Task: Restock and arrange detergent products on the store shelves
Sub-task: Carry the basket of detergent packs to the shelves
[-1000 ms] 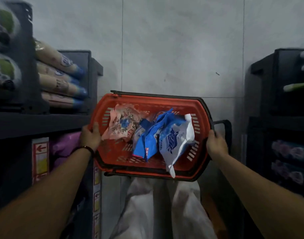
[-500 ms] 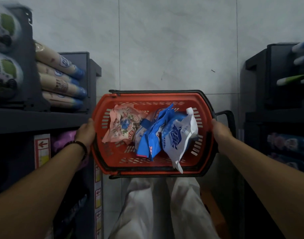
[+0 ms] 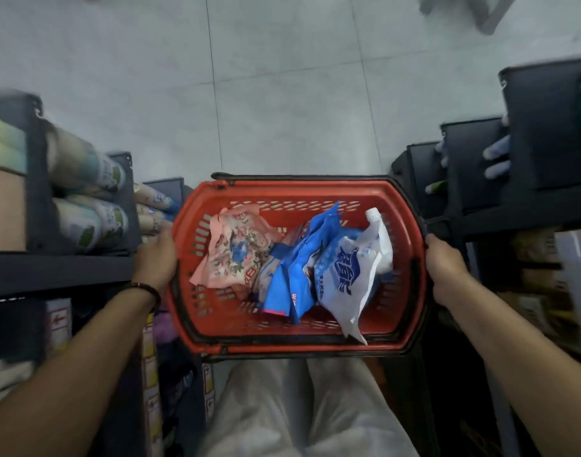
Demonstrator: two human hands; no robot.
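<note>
I hold a red plastic basket (image 3: 404, 206) level in front of me over the aisle floor. My left hand (image 3: 157, 255) grips its left rim and my right hand (image 3: 444, 265) grips its right rim by the black handle. Inside lie several detergent pouches: a pink floral pouch (image 3: 236, 252) on the left, a blue pouch (image 3: 292, 285) in the middle and a white pouch with blue lettering (image 3: 351, 275) on the right, its corner hanging over the near rim.
Dark shelving stands on both sides of the narrow aisle. The left shelf (image 3: 58, 272) carries pale bottles (image 3: 88, 222) lying on their sides. The right shelf (image 3: 500, 199) holds blurred packs. Grey tiled floor (image 3: 282, 94) lies ahead.
The basket has levelled out and come a little nearer while both hands keep their hold. The view has tipped so that more shelving and floor show ahead.
</note>
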